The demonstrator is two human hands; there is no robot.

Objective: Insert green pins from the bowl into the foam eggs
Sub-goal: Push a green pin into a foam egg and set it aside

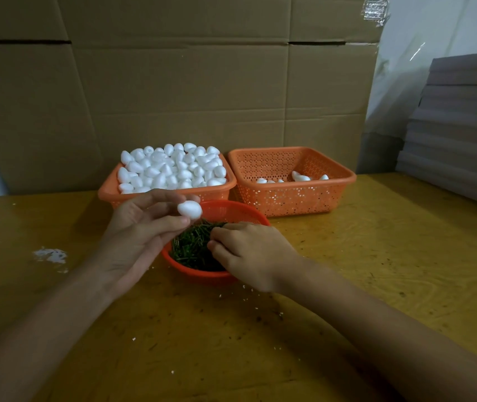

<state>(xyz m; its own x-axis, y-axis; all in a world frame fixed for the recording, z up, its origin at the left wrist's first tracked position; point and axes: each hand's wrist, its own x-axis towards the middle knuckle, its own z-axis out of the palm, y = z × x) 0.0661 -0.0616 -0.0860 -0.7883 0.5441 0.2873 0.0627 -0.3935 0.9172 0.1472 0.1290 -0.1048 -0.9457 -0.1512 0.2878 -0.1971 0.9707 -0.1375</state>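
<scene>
My left hand [141, 230] holds one white foam egg [190, 209] between thumb and fingertips, just above the left rim of the round orange bowl [232, 211]. The bowl holds a heap of thin green pins [190, 246]. My right hand [248, 250] reaches down into the bowl with its fingers curled among the pins; whether it pinches a pin is hidden. Behind the bowl, an orange basket [106, 192] is heaped with several white foam eggs [170, 166]. To its right a second orange basket [289, 195] holds several eggs [301, 177].
Everything stands on a yellow wooden table [376, 256] with white foam crumbs [50, 255] at the left. A wall of cardboard [188, 82] rises right behind the baskets. Stacked grey sheets [460, 126] lie at the far right.
</scene>
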